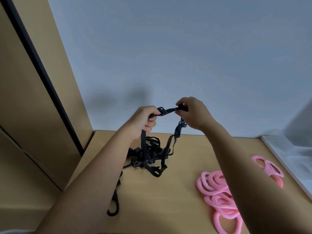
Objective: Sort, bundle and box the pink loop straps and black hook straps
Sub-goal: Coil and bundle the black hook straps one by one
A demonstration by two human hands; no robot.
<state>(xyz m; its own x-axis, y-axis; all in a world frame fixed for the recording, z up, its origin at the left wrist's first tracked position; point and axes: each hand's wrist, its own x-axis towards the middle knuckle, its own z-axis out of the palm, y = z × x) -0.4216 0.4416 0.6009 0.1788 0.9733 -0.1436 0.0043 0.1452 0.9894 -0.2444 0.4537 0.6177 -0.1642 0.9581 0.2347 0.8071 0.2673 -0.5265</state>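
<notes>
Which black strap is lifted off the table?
The strap held between the left hand and right hand; the tangled pile and the lone strap lie on the table.

Pale blue-grey wall (168, 48) in dim, soft light, light wooden tabletop (168, 191), tan wooden panel (25, 98) with black strip (42, 65) at left, white ledge (287, 159) at right

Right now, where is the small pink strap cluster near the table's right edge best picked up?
Probably hook a finger through an open loop of the small pink strap cluster, coming from above: it lies flat, apart from the big pink pile, loops gaping upward.
</notes>
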